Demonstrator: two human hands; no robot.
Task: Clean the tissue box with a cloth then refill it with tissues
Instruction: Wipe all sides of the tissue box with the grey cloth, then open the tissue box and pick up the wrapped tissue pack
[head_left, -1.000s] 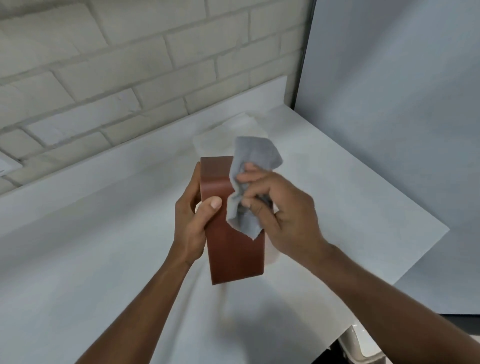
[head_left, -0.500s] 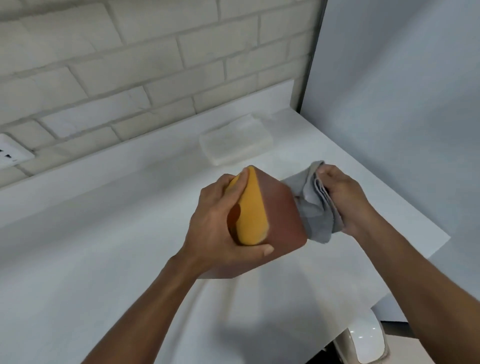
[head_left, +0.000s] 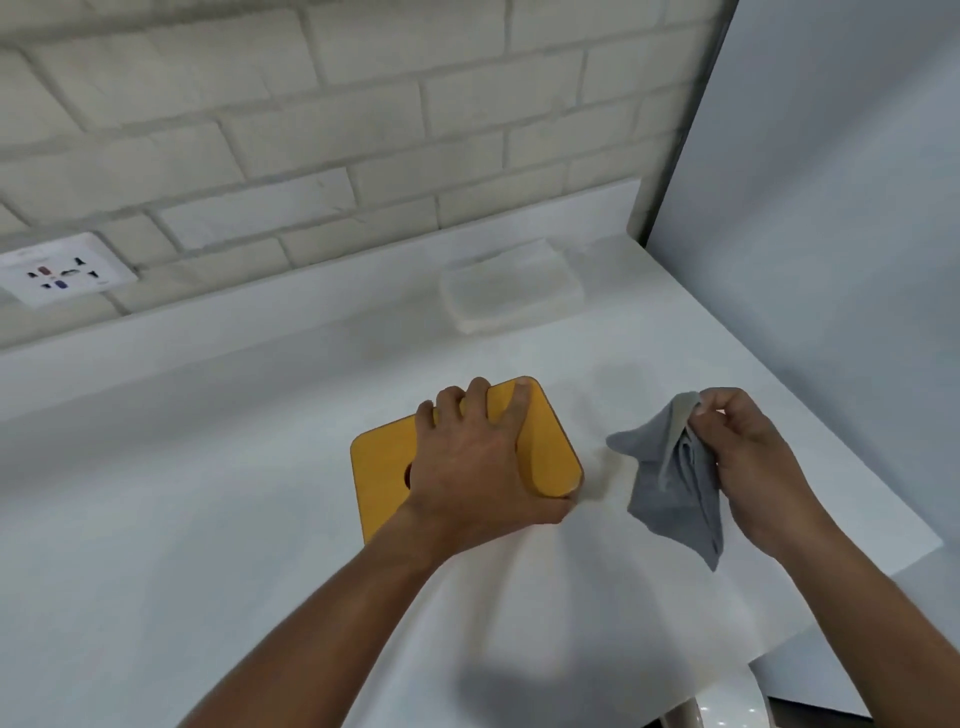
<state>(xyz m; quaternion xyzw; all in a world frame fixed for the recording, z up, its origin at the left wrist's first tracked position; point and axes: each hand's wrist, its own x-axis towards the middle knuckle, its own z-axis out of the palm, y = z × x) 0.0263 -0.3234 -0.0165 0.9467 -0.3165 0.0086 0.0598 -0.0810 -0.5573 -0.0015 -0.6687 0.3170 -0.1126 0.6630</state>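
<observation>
The tissue box (head_left: 384, 478) stands on the white counter with its yellow lid facing up; a dark round opening shows in the lid beside my wrist. My left hand (head_left: 478, 467) lies over the lid, fingers curled over its far edge and thumb round the right end, gripping the box. To the right, apart from the box, my right hand (head_left: 748, 462) pinches a crumpled grey cloth (head_left: 675, 483) that hangs just above the counter. A stack of white tissues (head_left: 511, 293) lies at the back near the wall.
The white counter (head_left: 208, 493) runs left and ends in an edge at the right and front right. A brick wall with a socket plate (head_left: 60, 270) rises behind. A grey panel (head_left: 831, 234) stands on the right. A white rounded object (head_left: 727, 706) shows below the counter's front edge.
The box went from being held upright in the air to standing on the counter, lid up. My right hand drew the cloth off the box and away to the right.
</observation>
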